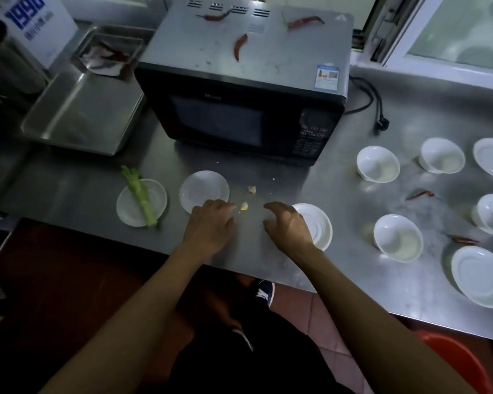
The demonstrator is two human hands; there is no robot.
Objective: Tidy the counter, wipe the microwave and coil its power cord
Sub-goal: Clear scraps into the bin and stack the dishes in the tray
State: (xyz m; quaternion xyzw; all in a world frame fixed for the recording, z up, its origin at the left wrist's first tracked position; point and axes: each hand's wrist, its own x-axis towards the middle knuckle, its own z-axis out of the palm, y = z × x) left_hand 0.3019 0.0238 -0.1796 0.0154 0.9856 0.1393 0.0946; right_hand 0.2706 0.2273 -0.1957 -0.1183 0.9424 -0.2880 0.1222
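Observation:
A black microwave (239,89) stands on the steel counter (339,200), with three dried red chillies (240,46) lying on its grey top. Its black power cord (374,106) trails loose on the counter to its right. Two garlic pieces lie in front of it, one (244,206) between my hands and another (252,189) a little farther back. My left hand (211,223) hovers over the edge of an empty white saucer (204,190), fingers loosely curled and holding nothing. My right hand (288,226) hangs over another saucer (320,226), also holding nothing.
A saucer (131,206) at the left carries a green stalk (140,191). Several white bowls (377,164) and saucers sit at the right, with two chillies (420,194) among them. Steel trays (83,115) are stacked left of the microwave. A red bin (453,359) stands below the counter edge.

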